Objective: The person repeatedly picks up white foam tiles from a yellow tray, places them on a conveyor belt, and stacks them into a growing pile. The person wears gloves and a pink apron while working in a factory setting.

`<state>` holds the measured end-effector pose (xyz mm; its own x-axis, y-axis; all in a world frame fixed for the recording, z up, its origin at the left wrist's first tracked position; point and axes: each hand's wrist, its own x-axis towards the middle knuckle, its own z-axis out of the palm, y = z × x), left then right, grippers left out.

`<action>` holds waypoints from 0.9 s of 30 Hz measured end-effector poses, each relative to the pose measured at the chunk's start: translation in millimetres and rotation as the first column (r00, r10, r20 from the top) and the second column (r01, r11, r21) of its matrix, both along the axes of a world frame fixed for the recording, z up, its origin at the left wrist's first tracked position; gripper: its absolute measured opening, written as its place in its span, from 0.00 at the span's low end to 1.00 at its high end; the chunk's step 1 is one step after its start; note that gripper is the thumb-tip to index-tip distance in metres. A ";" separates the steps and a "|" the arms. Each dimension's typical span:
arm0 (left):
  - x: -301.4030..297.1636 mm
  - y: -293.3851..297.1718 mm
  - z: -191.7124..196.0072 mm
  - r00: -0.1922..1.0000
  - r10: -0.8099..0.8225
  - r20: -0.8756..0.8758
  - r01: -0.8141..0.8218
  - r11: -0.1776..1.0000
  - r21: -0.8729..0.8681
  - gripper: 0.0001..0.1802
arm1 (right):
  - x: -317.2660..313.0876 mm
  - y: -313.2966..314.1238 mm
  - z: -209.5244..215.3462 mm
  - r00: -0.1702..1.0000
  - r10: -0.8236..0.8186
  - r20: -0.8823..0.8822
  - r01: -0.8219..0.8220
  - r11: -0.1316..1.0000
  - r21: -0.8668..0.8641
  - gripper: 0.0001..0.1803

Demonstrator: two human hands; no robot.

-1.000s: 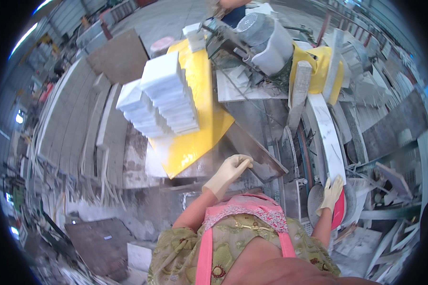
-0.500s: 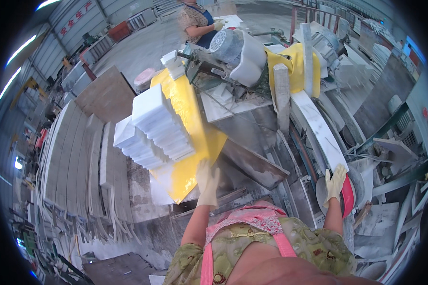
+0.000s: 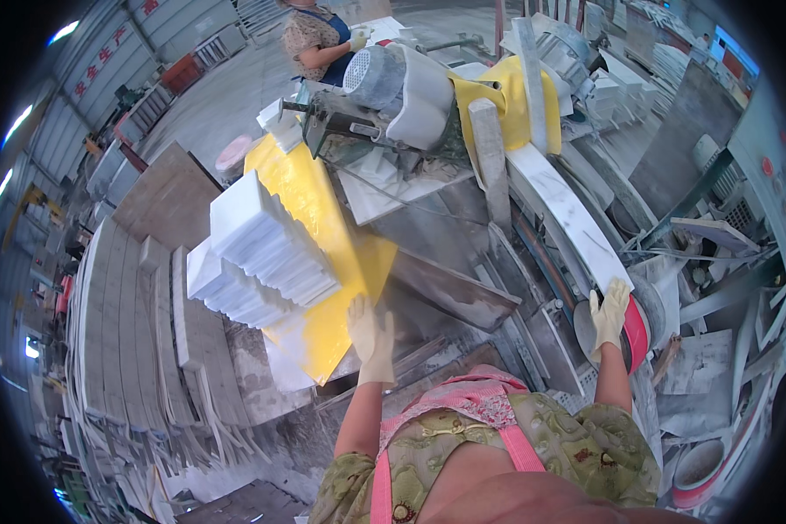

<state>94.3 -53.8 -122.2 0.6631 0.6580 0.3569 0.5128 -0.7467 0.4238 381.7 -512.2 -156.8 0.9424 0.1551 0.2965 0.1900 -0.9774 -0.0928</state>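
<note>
On yellow board (image 3: 323,227), stack of white marble tiles (image 3: 266,249) lies, up-left from left hand (image 3: 371,336), not touching it. Left hand gloved, fingers spread flat, resting at lower right edge of yellow board, holding nothing. Right hand (image 3: 609,313), far right of yellow board, gloved, fingers open, touching end of long white marble strip (image 3: 568,214) by red-rimmed bucket (image 3: 635,332). Beyond yellow board: grey cutting machine (image 3: 393,87), another person (image 3: 319,39).
</note>
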 end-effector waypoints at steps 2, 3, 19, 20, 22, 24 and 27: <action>0.2 0.4 -0.7 1.000 0.005 -0.005 -0.005 1.000 -0.005 0.35 | -2.7 -0.7 1.0 1.000 -0.004 -0.017 0.004 1.000 0.002 0.41; 0.2 0.6 -1.1 1.000 0.001 -0.002 -0.001 1.000 -0.004 0.35 | -3.3 -1.0 1.1 1.000 0.006 0.011 -0.006 1.000 0.004 0.42; -0.1 0.1 0.8 1.000 -0.008 -0.026 0.009 0.999 0.049 0.35 | -14.9 -0.3 12.4 0.989 -0.057 -0.137 0.060 0.998 0.016 0.50; 0.3 0.2 -1.0 0.999 0.003 -0.039 -0.002 1.000 0.028 0.35 | -12.2 1.1 11.5 0.989 -0.057 -0.136 0.059 0.998 0.009 0.50; 0.7 0.3 -4.7 1.000 0.001 -0.012 -0.001 0.999 0.054 0.35 | -12.4 3.1 12.9 0.989 -0.053 -0.136 0.054 0.999 0.001 0.50; -0.6 1.0 -7.0 1.000 0.011 -0.029 -0.010 1.000 0.027 0.35 | -22.8 2.5 20.5 0.984 -0.106 -0.144 0.101 0.994 -0.042 0.50; -2.8 4.3 -5.0 0.999 -0.033 -0.020 0.033 0.999 0.039 0.37 | -43.6 2.6 40.1 0.994 0.075 -0.078 -0.066 0.992 0.112 0.49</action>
